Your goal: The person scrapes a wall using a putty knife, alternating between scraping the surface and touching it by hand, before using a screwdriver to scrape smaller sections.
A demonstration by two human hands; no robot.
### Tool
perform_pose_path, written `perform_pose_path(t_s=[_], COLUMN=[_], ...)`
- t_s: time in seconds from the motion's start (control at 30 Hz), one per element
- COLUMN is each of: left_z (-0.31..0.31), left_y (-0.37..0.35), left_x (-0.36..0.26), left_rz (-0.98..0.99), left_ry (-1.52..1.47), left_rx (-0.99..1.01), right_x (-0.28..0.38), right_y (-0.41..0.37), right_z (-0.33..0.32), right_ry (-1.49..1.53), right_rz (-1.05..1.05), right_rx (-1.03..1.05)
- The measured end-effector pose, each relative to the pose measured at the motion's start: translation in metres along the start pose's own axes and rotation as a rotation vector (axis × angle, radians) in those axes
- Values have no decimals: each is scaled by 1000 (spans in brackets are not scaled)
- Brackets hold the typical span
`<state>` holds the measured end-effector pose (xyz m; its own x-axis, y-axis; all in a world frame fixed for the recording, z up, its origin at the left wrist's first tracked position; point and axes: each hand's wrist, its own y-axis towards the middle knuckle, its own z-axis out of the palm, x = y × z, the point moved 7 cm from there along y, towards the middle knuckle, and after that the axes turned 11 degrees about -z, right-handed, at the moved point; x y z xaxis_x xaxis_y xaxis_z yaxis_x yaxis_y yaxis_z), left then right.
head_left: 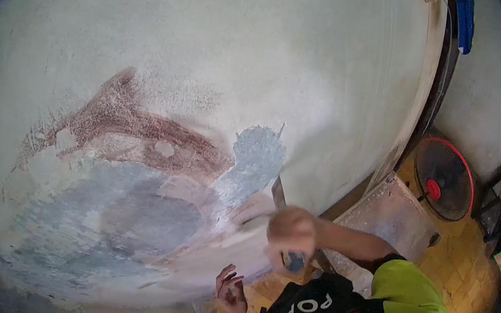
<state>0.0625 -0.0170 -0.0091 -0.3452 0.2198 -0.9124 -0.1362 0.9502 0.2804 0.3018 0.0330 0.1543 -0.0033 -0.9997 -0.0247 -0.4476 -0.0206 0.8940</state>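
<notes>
My right hand (292, 230), blurred by motion, is closed around a putty knife. The knife's narrow grey blade (279, 193) points up past my fingers, close to the wall, and a dark blue-grey end (293, 261) shows below the hand. Just left of the blade is a grey patch of filler (256, 157) on the wall. Lower down, my left hand (232, 293) has its fingers apart and grey smears on the palm; no tool shows in it. The pale wall (228, 39) also carries a rough reddish-brown band (158, 135) and a broad grey smoothed area (148, 213).
A stained board or tabletop (385, 212) stands right of my right arm. Behind it are a black fan with a red rim (444, 179) and a yellowish tiled floor (469, 274). A blue object (464, 23) hangs at upper right, near a cable.
</notes>
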Motion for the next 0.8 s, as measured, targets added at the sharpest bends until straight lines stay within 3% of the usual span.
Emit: perform_pose_path(t_s=[0.03, 0.13, 0.23, 0.3, 0.4, 0.47, 0.57, 0.67, 0.8], left_z=[3, 1, 4, 9, 2, 5, 6, 5, 9], left_y=[3, -4, -3, 0, -9, -5, -4, -4, 0], left_x=[1, 3, 1, 1, 5, 2, 1, 3, -2], left_rz=[14, -22, 1, 11, -11, 30, 5, -70, -1], left_ry=[-7, 1, 1, -19, -23, -5, 3, -35, -23], left_rx=[-7, -9, -10, -17, -9, 4, 16, -2, 2], right_x=[5, -16, -9, -6, -24, -17, -6, -11, 8], right_y=[8, -15, -7, -4, -18, -8, -6, -5, 8], right_z=[-5, 10, -2, 4, 7, -3, -1, -4, -12], right_ry=[95, 179, -10, 122, 175, 25, 175, 141, 124], right_rz=[-63, 54, 94, 55, 98, 94, -51, 20, -113], right_rx=[-10, 19, -3, 94, 75, -2, 24, -46, -115])
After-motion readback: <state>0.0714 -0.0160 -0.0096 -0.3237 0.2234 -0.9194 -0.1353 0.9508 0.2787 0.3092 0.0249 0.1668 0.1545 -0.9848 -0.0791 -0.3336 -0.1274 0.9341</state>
